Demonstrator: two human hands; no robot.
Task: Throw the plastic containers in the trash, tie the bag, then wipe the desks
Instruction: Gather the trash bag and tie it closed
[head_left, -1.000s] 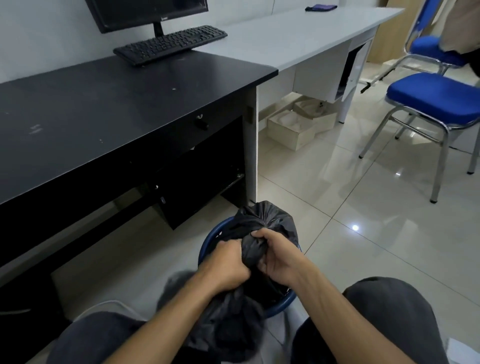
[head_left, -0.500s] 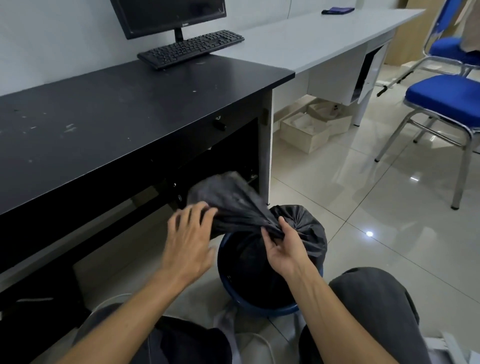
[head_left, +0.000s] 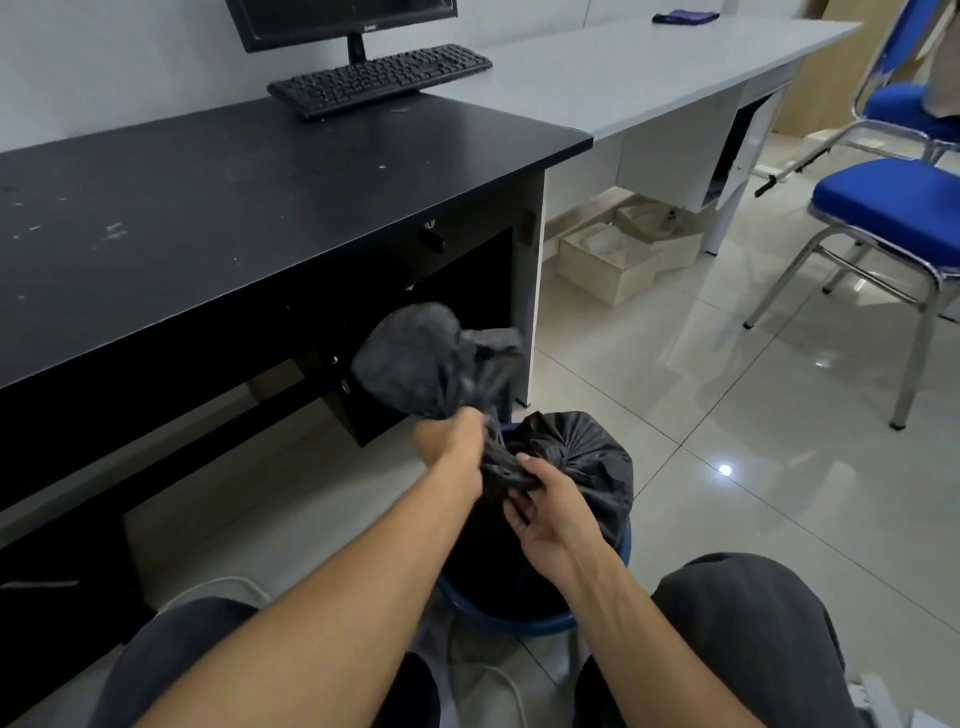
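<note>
Head view: both hands (head_left: 540, 512) on bag (head_left: 576, 467)

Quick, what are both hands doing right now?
Left hand: closed, gripping a gathered flap of the black trash bag.
Right hand: fingers curled, pinching the bag's twisted neck.

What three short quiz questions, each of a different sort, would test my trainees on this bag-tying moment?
1. True or false: the black trash bag sits in a blue bin.
2. Which hand pulls a flap of the bag up toward the black desk? A) left hand B) right hand
3. Fill in: the keyboard lies in front of the ____.

Key: 1 true; 2 A; 3 monitor.
</note>
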